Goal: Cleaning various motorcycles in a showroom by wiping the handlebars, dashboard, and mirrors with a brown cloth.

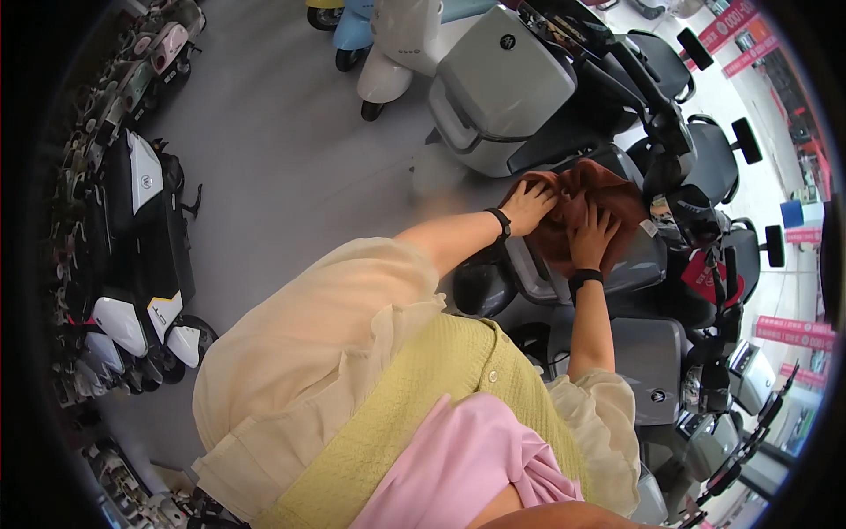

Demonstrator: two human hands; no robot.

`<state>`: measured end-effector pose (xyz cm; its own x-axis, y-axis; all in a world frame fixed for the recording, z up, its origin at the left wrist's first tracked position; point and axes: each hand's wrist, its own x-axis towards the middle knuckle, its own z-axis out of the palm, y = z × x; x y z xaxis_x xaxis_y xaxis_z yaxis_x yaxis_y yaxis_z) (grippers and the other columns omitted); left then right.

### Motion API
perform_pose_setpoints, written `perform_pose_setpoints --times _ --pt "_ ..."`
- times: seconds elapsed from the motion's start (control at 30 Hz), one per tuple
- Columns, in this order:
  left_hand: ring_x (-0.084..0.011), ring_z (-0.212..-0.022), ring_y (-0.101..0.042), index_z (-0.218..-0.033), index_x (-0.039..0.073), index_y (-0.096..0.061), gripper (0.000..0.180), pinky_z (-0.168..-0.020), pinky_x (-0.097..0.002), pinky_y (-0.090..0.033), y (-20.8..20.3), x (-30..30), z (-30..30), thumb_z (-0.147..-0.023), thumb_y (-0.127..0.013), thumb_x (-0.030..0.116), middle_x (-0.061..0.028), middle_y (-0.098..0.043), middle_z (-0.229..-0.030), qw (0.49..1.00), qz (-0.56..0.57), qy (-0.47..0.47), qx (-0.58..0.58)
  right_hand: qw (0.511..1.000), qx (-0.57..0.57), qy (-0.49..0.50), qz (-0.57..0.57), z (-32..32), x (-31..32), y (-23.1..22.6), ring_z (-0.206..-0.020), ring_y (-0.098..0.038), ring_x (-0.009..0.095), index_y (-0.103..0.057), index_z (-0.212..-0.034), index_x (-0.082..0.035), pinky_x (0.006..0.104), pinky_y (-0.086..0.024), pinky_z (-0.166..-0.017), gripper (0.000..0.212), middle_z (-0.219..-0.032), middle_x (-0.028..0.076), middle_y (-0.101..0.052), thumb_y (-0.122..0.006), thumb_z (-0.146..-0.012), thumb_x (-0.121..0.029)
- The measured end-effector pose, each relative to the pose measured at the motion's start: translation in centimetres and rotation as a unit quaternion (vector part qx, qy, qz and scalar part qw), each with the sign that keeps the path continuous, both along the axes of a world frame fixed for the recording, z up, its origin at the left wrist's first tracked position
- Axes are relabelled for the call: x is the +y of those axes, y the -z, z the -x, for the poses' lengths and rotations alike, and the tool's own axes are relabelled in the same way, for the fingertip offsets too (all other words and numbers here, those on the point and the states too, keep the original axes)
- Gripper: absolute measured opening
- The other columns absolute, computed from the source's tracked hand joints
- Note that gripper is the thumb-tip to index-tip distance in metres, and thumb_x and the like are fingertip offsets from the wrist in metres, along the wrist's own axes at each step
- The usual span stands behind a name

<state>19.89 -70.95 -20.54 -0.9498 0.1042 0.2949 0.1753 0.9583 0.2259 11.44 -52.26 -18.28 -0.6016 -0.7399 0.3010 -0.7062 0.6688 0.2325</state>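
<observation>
Both arms are stretched forward; the left hand point(529, 204) and right hand point(592, 234) are pressed, fingers spread, on a brown cloth point(586, 198) over a grey scooter point(634, 264).

Open grey floor point(282, 159) to the left gives free passage. Right side tight: handlebar w/ mirrors point(696, 132) close above the brown cloth point(590, 198), grey rear box point(502, 79) behind, scooters point(661, 370) packed alongside.

**One head view, looking down**

You wore the single fisheye camera on your head; it faced steeply down over your chest, close to your hands point(560, 220) on the brown cloth point(586, 198), scooters bending around the rim.
</observation>
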Motion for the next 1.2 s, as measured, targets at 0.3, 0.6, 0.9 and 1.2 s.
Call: perform_pose_setpoints --times 0.3,0.6,0.9,1.2 --pt "-0.0301 -0.129 -0.037 -0.130 0.010 -0.050 0.052 -0.105 -0.0511 -0.029 -3.5 -8.1 -4.8 -0.079 -0.057 0.011 -0.0108 -0.047 -0.134 0.988 0.007 0.058 0.143 0.993 0.054 0.050 0.096 1.9 -8.0 2.3 -0.124 -0.036 0.039 -0.044 -0.131 -0.004 0.0560 -0.023 -0.106 0.060 -0.137 0.015 -0.042 -0.062 -0.080 -0.032" --pt "-0.0327 -0.127 -0.038 -0.133 0.010 -0.047 0.048 -0.108 -0.0573 -0.023 -7.4 -23.0 1.2 -0.086 -0.048 0.016 -0.0092 -0.051 -0.127 0.979 0.044 -0.096 0.174 0.925 0.009 0.221 0.308 15.0 -27.9 5.8 -0.131 -0.028 0.050 -0.033 -0.143 -0.011 0.0621 -0.028 -0.100 0.072 -0.150 0.024 -0.021 -0.057 -0.084 -0.044" --pt "-0.0336 -0.134 -0.030 -0.131 0.011 -0.048 0.048 -0.110 -0.0628 -0.013 -3.6 -29.8 -0.7 -0.084 -0.051 0.020 -0.0084 -0.051 -0.130 0.986 0.045 -0.114 0.112 0.996 0.004 0.084 -0.035 8.8 -39.8 3.6 -0.140 -0.015 0.040 -0.026 -0.147 -0.024 0.0733 -0.021 -0.098 0.068 -0.155 0.002 -0.018 -0.049 -0.087 -0.047" --pt "-0.0309 -0.131 -0.035 -0.115 0.010 -0.056 0.032 -0.105 -0.0662 -0.020 0.9 -42.7 -5.5 -0.085 -0.050 0.019 -0.0057 -0.056 -0.123 0.952 0.054 -0.298 -0.035 0.945 -0.274 -0.091 -0.156 12.8 -55.1 8.1 -0.128 -0.043 0.033 -0.044 -0.137 -0.015 0.0527 -0.031 -0.104 0.064 -0.132 0.014 -0.053 -0.055 -0.084 -0.048"
